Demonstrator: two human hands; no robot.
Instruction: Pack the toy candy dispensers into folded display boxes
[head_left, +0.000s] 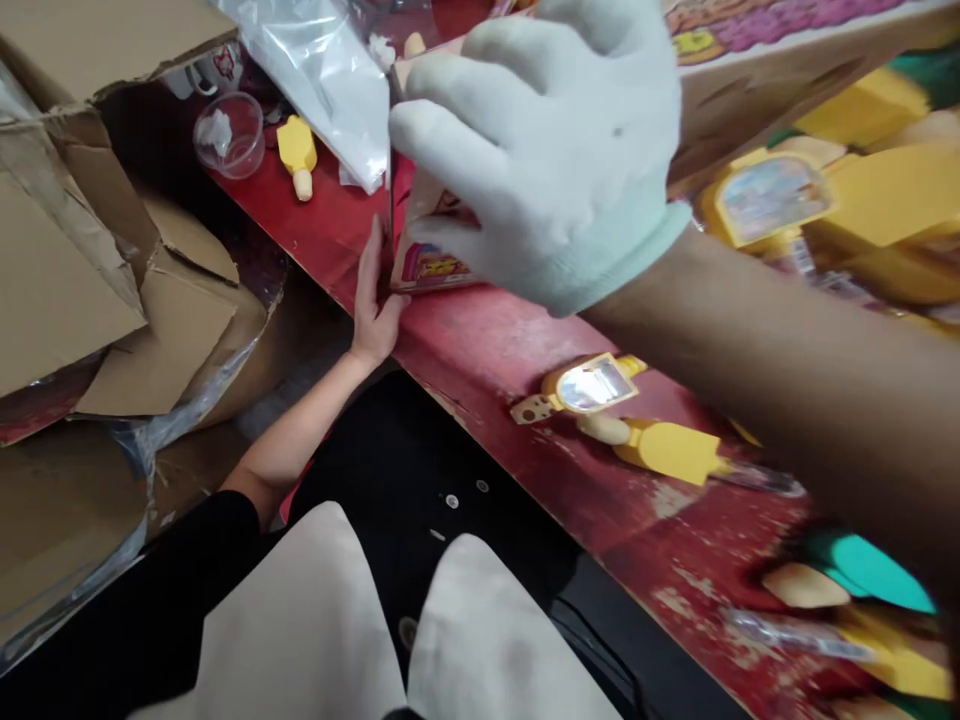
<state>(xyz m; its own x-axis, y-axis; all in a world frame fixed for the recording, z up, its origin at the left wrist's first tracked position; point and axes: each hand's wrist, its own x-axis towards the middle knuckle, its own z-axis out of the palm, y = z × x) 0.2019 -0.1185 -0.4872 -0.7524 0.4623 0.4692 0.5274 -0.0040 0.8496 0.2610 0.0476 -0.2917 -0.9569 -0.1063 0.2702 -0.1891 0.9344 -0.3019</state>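
Note:
A small printed cardboard box (431, 268) with pink and yellow artwork stands on the red table, mostly hidden behind my right glove. My left hand (375, 310) is bare and cups the box's near left corner, its fingers straight along the side and its thumb at the lower edge. From above, my right hand (547, 150) in a white glove grips the box with bent fingers; some fingertips are over its left edge. What lies inside the box cannot be seen. A clear plastic bag (330, 90) is just beyond the box.
Yellow popsicle-shaped toys (671, 450) lie on the red table (495, 335), with more piled at the right. A clear plastic cup (232, 140) and a yellow piece (297, 150) sit at the upper left. Open cartons (60, 270) crowd the left. A larger printed box (742, 100) stands behind.

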